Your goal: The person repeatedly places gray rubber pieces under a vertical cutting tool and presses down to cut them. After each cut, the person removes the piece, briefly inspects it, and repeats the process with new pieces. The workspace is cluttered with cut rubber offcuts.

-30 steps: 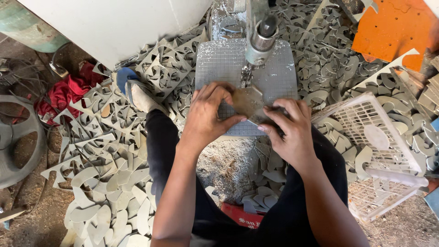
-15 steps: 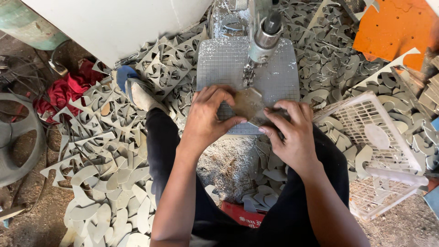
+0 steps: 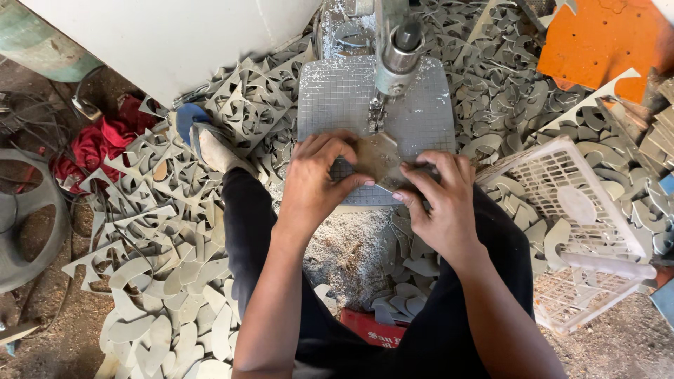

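A grey gridded saw table (image 3: 337, 98) carries a flat board piece (image 3: 379, 158). Grey offcuts (image 3: 175, 231) and sawdust (image 3: 344, 253) cover the floor.

The saw table (image 3: 337, 98) looks like dull grey metal scored with a fine grid, dusted with pale grit. Above it the saw's cylinder head (image 3: 401, 56) is smoother metal with a faint sheen. On the table, the thin flat piece (image 3: 378, 158) looks like matt tan-grey board. Left of the table, the heaped offcuts (image 3: 161, 231) share that same flat, chalky grey finish. Below the table lies coarse, crumbly sawdust (image 3: 347, 253). Right of the table, the white basket (image 3: 590, 217) is lattice plastic, slightly glossy. Far left of the table, the red rag (image 3: 95, 144) is soft crumpled cloth.
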A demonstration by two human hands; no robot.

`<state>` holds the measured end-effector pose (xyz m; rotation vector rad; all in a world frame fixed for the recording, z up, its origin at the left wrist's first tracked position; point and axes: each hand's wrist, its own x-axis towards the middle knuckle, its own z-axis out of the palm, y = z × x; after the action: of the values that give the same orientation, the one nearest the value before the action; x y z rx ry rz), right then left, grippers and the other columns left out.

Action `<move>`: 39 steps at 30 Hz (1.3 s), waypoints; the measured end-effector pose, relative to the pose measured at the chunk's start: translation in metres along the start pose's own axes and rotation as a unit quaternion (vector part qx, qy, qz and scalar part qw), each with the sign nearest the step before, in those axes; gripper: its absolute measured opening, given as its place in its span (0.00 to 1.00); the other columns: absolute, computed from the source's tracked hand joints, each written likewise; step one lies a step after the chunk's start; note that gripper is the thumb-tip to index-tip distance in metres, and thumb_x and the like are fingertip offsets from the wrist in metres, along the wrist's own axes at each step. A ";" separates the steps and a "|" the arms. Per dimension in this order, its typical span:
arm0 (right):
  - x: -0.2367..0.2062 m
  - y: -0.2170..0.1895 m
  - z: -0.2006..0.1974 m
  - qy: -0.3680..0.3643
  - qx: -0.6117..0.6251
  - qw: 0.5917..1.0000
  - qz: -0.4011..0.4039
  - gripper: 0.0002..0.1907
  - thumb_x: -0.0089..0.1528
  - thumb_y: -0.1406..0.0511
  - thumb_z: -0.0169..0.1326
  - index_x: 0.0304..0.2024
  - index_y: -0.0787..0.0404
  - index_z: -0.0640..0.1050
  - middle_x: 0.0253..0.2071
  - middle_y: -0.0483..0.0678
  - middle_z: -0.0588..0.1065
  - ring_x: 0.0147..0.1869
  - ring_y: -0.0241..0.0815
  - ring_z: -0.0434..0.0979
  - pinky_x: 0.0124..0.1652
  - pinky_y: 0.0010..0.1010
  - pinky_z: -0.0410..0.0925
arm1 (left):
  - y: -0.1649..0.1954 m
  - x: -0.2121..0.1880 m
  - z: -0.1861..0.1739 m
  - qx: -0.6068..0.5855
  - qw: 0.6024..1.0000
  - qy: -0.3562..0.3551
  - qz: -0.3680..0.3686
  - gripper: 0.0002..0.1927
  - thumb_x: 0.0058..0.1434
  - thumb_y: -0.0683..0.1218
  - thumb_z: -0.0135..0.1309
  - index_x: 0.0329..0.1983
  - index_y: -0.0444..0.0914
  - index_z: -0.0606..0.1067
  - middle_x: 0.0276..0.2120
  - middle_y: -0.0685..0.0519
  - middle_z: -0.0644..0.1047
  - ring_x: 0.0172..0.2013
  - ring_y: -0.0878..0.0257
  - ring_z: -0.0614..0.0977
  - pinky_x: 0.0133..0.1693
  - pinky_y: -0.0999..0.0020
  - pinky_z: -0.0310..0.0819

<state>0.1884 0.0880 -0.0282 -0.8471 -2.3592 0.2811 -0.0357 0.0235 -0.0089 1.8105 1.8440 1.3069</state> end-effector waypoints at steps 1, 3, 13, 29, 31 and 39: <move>0.000 0.000 0.000 0.002 0.001 1.000 -0.001 0.17 0.57 0.62 0.68 0.47 0.62 0.83 0.53 0.48 0.70 0.58 0.49 0.65 0.59 0.45 0.61 | 0.000 0.000 0.000 0.001 1.000 0.002 -0.002 0.23 0.44 0.51 0.74 0.33 0.38 0.74 0.49 0.52 0.81 0.51 0.51 0.80 0.55 0.54 0.71; 0.000 -0.001 0.000 0.003 0.005 1.000 0.001 0.17 0.57 0.62 0.68 0.47 0.62 0.83 0.53 0.48 0.70 0.58 0.49 0.65 0.59 0.45 0.61 | 0.000 -0.001 0.000 -0.006 1.000 0.005 0.000 0.22 0.44 0.51 0.74 0.33 0.38 0.74 0.49 0.52 0.81 0.52 0.51 0.81 0.56 0.55 0.71; -0.002 0.001 0.005 0.014 0.004 1.000 0.003 0.16 0.57 0.63 0.68 0.46 0.62 0.83 0.52 0.47 0.71 0.57 0.50 0.65 0.58 0.45 0.61 | -0.004 -0.001 0.004 -0.023 1.000 0.017 0.006 0.21 0.44 0.49 0.74 0.32 0.38 0.74 0.49 0.53 0.82 0.53 0.52 0.81 0.56 0.55 0.71; 0.009 0.028 -0.013 -0.020 0.032 0.999 -0.023 0.23 0.56 0.60 0.69 0.49 0.63 0.79 0.59 0.51 0.71 0.67 0.54 0.67 0.67 0.50 0.61 | 0.022 -0.025 -0.016 0.120 0.992 -0.025 -0.009 0.37 0.43 0.60 0.73 0.52 0.38 0.77 0.42 0.48 0.78 0.47 0.48 0.80 0.51 0.51 0.70; 0.012 0.027 -0.014 -0.021 0.026 0.999 -0.018 0.22 0.56 0.61 0.69 0.50 0.63 0.80 0.60 0.50 0.71 0.67 0.54 0.68 0.66 0.50 0.60 | 0.023 -0.025 -0.019 0.122 0.992 -0.032 -0.020 0.36 0.44 0.59 0.73 0.54 0.39 0.78 0.42 0.49 0.79 0.47 0.48 0.81 0.52 0.51 0.71; 0.021 0.028 -0.008 -0.031 0.051 0.998 0.002 0.21 0.58 0.63 0.68 0.51 0.62 0.80 0.63 0.48 0.72 0.69 0.53 0.69 0.68 0.47 0.60 | 0.020 -0.023 -0.019 0.101 0.993 -0.035 -0.058 0.39 0.46 0.57 0.72 0.59 0.37 0.75 0.39 0.51 0.78 0.46 0.50 0.81 0.53 0.51 0.71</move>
<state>0.1942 0.1231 -0.0227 -0.8036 -2.3783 0.4321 -0.0312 -0.0085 0.0064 1.7881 2.0728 1.0372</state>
